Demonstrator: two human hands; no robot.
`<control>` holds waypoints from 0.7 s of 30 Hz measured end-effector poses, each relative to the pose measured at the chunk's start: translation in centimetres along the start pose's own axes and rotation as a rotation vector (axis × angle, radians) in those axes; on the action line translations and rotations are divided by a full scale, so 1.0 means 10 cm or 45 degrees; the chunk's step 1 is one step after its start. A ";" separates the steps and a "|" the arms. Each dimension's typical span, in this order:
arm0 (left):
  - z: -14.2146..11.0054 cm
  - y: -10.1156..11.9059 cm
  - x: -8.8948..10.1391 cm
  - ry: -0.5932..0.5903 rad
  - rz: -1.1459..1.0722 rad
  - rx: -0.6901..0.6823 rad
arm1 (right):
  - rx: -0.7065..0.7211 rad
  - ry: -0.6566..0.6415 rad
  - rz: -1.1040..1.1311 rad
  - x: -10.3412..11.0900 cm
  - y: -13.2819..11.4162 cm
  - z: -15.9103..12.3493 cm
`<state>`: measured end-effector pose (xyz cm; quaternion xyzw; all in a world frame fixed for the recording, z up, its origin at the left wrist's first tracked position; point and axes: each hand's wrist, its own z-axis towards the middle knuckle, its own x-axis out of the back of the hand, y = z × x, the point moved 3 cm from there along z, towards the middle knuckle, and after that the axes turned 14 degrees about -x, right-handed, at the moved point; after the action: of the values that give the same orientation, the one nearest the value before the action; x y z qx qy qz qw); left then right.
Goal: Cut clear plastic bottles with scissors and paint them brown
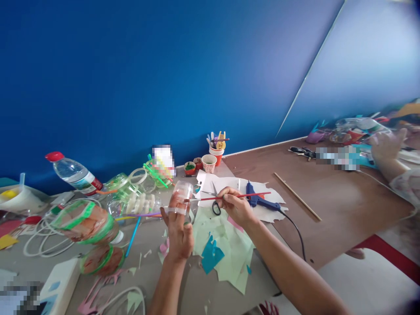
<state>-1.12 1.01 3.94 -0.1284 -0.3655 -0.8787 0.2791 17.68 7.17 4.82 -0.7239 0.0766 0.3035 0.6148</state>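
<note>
My left hand (180, 238) holds up a clear plastic cup-like piece (184, 189), perhaps cut from a bottle, with reddish-brown showing on its side; the fingers are around or inside it, I cannot tell which. In my right hand (235, 204) is a paintbrush (259, 194) with a red handle, its tip at the side of the plastic piece. Behind and below that hand lie scissors (216, 208) with dark handles. A blue glue gun (262, 201) rests on white paper just right of it. Small paper cups with green paint (189, 168) and dark red paint (198, 162) stand by the wall.
At left are a red-capped water bottle (75, 173), painted bottle pieces banded in green (87, 221), white cable and a power strip (61, 284). Green paper scraps (231, 253) cover the middle. A wooden stick (297, 196) lies right. Another person's hand (389, 146) is at far right.
</note>
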 end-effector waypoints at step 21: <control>0.02 0.03 0.02 -0.054 0.212 -0.175 | 0.006 0.061 -0.082 0.04 -0.02 0.03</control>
<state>-1.07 0.89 4.28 -0.1957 -0.2983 -0.8726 0.3337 17.97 7.55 4.74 -0.7315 0.0686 0.2660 0.6241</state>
